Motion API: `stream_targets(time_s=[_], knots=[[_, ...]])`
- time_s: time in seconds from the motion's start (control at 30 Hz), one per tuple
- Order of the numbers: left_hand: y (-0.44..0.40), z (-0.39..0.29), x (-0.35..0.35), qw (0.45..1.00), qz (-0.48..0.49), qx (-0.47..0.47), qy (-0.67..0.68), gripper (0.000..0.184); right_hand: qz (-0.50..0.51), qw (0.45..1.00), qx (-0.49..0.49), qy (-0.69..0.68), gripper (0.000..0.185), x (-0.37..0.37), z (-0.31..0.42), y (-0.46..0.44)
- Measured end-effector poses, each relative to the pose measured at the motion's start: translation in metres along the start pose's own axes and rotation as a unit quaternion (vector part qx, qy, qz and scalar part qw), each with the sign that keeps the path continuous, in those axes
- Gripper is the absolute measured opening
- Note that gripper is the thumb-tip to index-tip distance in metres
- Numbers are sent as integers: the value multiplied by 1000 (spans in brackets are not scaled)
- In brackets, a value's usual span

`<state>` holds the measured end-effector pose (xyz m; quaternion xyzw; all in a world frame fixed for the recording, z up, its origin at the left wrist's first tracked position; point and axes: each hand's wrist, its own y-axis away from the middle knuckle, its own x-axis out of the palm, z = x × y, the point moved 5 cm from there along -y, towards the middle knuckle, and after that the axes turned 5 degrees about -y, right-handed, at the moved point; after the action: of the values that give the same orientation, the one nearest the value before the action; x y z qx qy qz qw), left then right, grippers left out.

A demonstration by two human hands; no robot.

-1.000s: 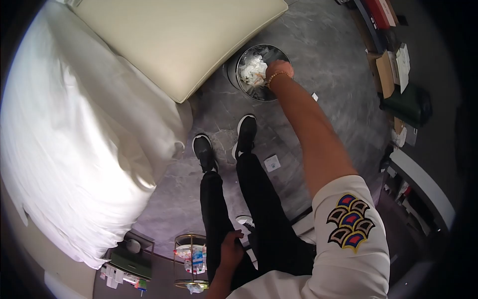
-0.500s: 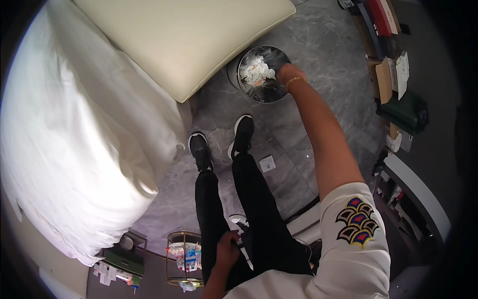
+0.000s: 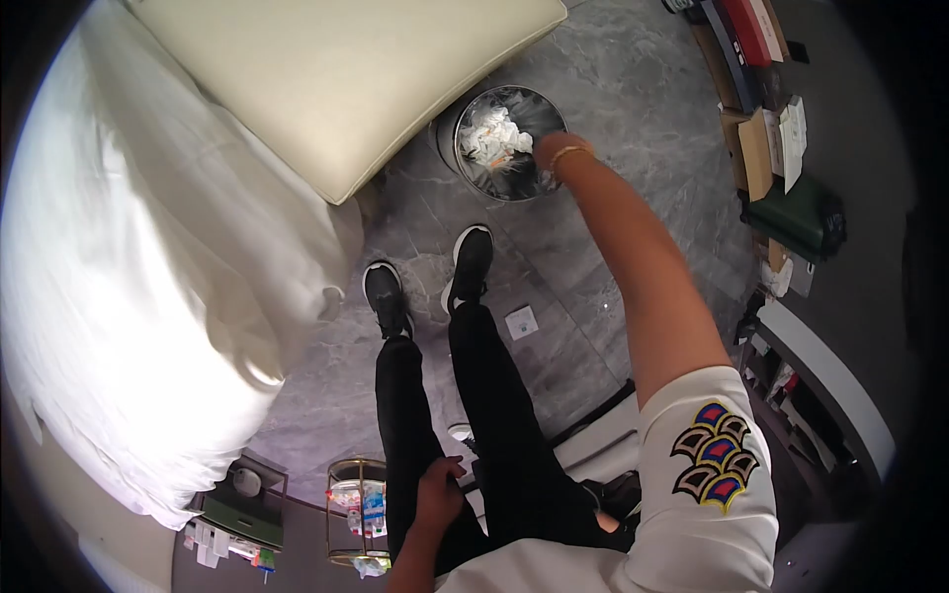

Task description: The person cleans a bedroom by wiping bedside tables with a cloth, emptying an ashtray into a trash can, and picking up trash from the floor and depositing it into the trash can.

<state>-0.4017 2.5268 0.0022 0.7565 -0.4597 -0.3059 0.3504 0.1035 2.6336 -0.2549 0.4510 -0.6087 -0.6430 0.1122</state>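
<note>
A round trash bin with a dark plastic liner stands on the floor at the upper middle, crumpled white tissues inside it. At the bin's right rim is my right hand, a beaded bracelet on the wrist. Its fingers look curled over the rim and liner edge, though their tips are partly hidden. My left hand lies on my thigh near the knee, fingers loosely extended, nothing in them.
A cream cushioned seat borders the bin, with white draped fabric at left. A small white card lies on the marble floor. Boxes line the right wall. A gold-framed rack holds bottles below.
The view has shifted a little, so the bin and seat appear further left. My right hand stays at the bin's rim, and my left hand still rests on my leg.
</note>
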Motion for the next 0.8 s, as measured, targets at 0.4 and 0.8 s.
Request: stream_targets(time_s=[0.4,0.8], knots=[[0,3,4,999,6,-13,30,30,-33,999,37,-18,32,-24,5,-8],[3,6,7,1000,12,-8,13,28,-211,958,-187,45,30,22,-33,0]])
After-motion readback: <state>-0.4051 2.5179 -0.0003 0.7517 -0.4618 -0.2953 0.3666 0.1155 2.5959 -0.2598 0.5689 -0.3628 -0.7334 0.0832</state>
